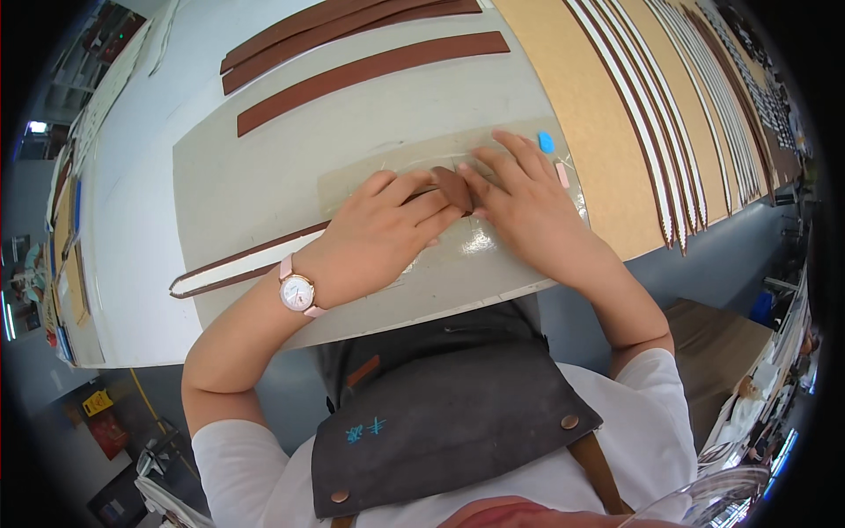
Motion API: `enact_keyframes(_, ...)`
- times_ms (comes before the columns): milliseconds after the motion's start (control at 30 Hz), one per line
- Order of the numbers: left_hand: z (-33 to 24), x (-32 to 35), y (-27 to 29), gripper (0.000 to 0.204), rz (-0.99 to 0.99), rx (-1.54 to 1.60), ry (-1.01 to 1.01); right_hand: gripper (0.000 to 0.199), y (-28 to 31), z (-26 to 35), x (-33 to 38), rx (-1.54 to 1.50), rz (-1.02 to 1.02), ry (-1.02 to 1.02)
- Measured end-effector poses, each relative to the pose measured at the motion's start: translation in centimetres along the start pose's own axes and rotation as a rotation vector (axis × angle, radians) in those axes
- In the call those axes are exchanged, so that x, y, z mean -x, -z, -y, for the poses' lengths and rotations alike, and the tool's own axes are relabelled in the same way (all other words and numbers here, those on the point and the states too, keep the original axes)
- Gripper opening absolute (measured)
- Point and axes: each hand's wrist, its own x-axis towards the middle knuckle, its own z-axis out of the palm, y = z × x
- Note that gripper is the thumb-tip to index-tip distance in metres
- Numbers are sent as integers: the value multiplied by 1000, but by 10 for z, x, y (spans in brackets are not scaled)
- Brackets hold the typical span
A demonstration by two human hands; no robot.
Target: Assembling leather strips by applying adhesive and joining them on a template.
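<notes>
A brown leather strip with a white centre [255, 269] lies across the grey work mat [202, 185], its pointed end at the left. Between my hands its brown other end [454, 188] is bent up off the mat. My left hand [383, 224], with a pink-strapped watch on the wrist, covers the strip's middle, fingers closed at the raised end. From the other side my right hand [532, 207] pinches the same end between thumb and fingers, its remaining fingers curled loosely above the mat. My palms hide part of the strip.
Beyond my hands lies a single brown leather strip [370, 77], with a stack of brown strips [343, 33] farther back. Several white-and-brown strips [647, 114] rest on the tan board [607, 194] at the right. A small blue piece [546, 142] sits near my right fingers.
</notes>
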Motion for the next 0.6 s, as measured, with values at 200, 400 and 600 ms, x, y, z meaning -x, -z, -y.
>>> enact_keyframes(200, 3, 5, -18, 48, -171, -36, -10, 44, 0, -6, 0, -248, 39, -65)
enact_keyframes(400, 7, 7, -21, 41, -206, -8, -38, 40, 1, -12, -5, -420, 75, -131)
enact_keyframes(600, 8, 11, -28, 37, -195, 27, -14, 39, 0, -15, -10, -442, 114, -84)
